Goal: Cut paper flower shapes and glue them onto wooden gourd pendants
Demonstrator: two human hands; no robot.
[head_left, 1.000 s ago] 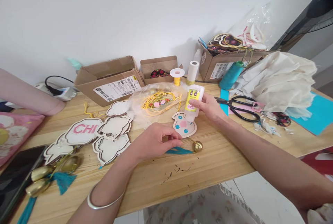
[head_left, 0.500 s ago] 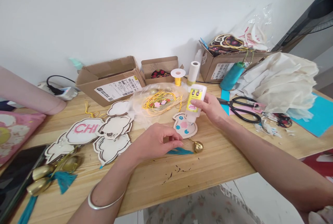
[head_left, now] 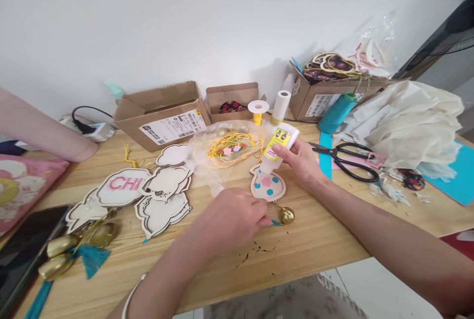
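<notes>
My right hand (head_left: pixel 304 162) grips a white glue bottle (head_left: pixel 278 147) with a yellow label, tilted nozzle-down over the top of a gourd-shaped ornament (head_left: pixel 280 188). Blue and pink flower cutouts lie on the ornament's pale face, inside a wooden rim. At its lower left edge is my left hand (head_left: pixel 240 216), its fingers curled together; whatever they pinch is hidden. From the ornament's bottom a gold bell (head_left: pixel 287 215) hangs on a cord and rests on the table. Only a bit of blue tassel (head_left: pixel 276 222) shows beside my left fingertips.
Left of my hands lie several wooden-rimmed ornaments (head_left: pixel 163 210), bells (head_left: pixel 62 246) and a dark phone (head_left: pixel 29 250). Behind are a plastic bag of yellow cord (head_left: pixel 233 146) and an open cardboard box (head_left: pixel 163 119). Black scissors (head_left: pixel 351 158) and white fabric (head_left: pixel 414 121) sit at right.
My left hand has moved right and slightly down, now covering most of the tassel. The glue bottle tilts more, its nozzle shifting left toward the ornament's top. The view has shifted slightly.
</notes>
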